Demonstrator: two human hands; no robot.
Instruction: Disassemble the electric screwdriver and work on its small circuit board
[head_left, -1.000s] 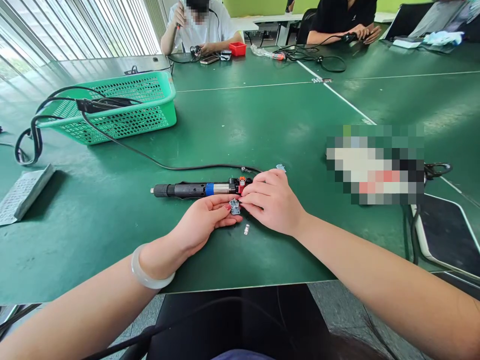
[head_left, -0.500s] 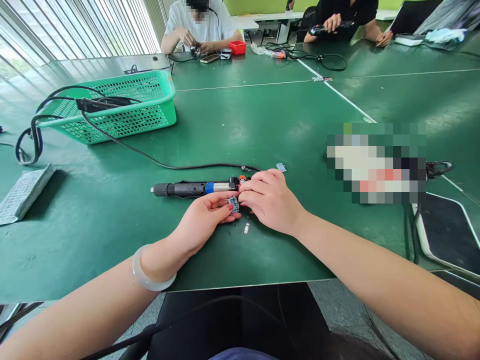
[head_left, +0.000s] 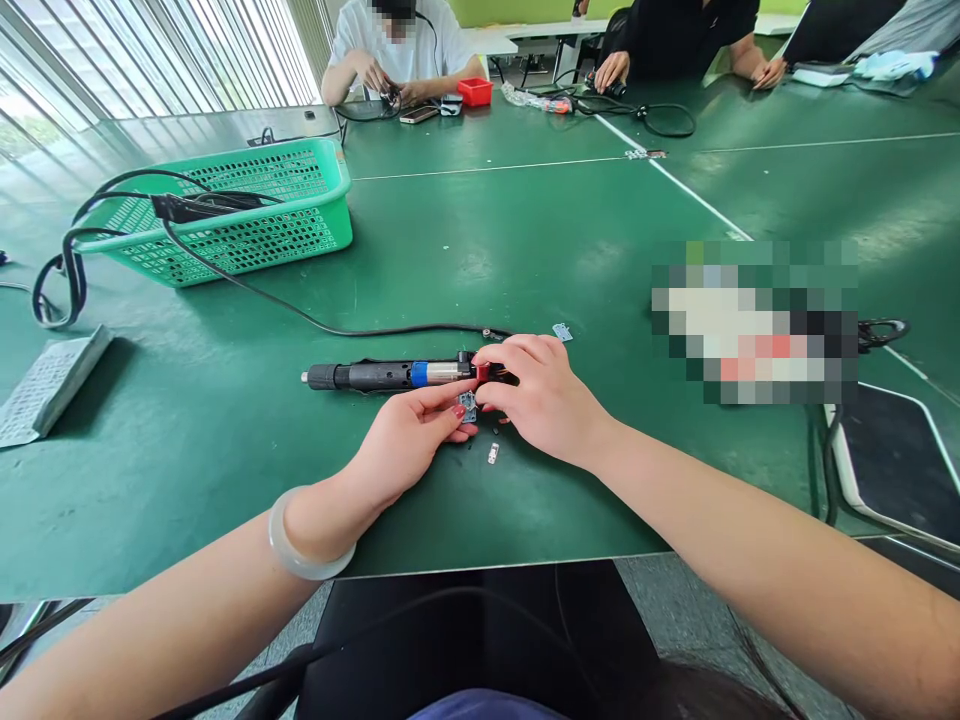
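Observation:
My left hand [head_left: 409, 435] pinches a small grey-blue plastic part [head_left: 468, 406] between thumb and fingers. My right hand [head_left: 551, 400] is closed at the right end of a black electric screwdriver [head_left: 375, 377] with a blue band, its fingertips around a small red part [head_left: 482, 371]; exactly what they grip is partly hidden. The screwdriver lies flat on the green table [head_left: 262, 440], just beyond my left fingers. Below my hands lies a small white piece [head_left: 493, 453] among tiny dark bits. Another grey-blue piece [head_left: 562, 332] rests beyond my right hand.
A green mesh basket [head_left: 262, 235] holding black cables stands at the back left. At the left edge lies a wrapped block [head_left: 52, 385], at the right a phone-like device [head_left: 900, 460] and a blurred patch. Two people sit across the table near a red tray [head_left: 475, 92].
My right fingers have lifted and shifted a little, showing more of the red part and the screwdriver's end. Across the table, one person's hand has lowered a dark tool to the tabletop.

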